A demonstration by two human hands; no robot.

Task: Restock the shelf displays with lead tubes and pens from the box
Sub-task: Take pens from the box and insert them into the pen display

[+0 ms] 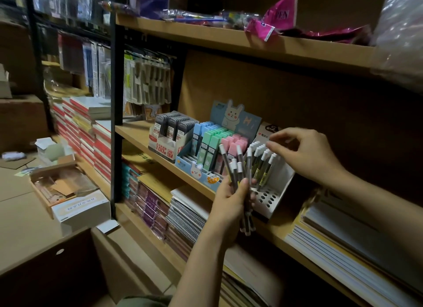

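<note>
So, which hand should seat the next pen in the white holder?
Right. The right hand is already at the white caps of the pens standing in the white perforated holder, holding nothing; the left hand grips the bundle of white-capped pens.

The left hand (231, 197) covers the middle of the pens (238, 169) it grips, so their count cannot be told. The right hand (306, 151) hides part of the white box (267, 132) behind the pen stand (277, 192), and its print is too small to read. The frame's right edge cuts off a blurred plastic bag (400, 32) at upper right and the paper stacks (357, 245) below. Hanging packets (146, 80) at upper left are too dark to identify. Labels on the lead tubes (174, 126) are illegible.
</note>
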